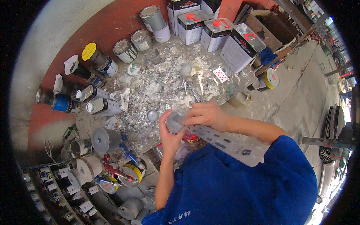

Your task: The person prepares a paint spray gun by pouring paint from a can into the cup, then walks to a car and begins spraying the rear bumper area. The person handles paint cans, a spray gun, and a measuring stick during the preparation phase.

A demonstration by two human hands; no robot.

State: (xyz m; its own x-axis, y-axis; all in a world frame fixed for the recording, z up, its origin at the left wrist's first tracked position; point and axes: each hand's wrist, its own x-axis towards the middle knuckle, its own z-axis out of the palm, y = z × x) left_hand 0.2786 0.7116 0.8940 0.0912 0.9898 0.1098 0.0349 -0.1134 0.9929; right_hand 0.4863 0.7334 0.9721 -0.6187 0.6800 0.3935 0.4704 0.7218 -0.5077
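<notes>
My left hand point(170, 137) is wrapped around a clear plastic cup point(175, 122) at the near edge of the paint-crusted workbench point(152, 87). My right hand point(205, 115) is at the cup's rim, fingers bent together; what they pinch, if anything, is too blurred to tell. From below this hand a long pale translucent strip with dark printed marks point(227, 143) slants down to the right, over the blue shirt. A small round metal-like lid or cup point(152, 115) lies on the bench left of my left hand. Beyond my hands is a spray gun point(191, 90).
Rectangular solvent cans point(239, 50) line the back right, with round paint tins point(125, 52) at the back left. A playing card point(220, 74) lies on the bench. Spray guns point(112, 168) hang at the lower left beside shelves point(64, 194). A yellow-banded bucket point(268, 80) stands beyond the right edge.
</notes>
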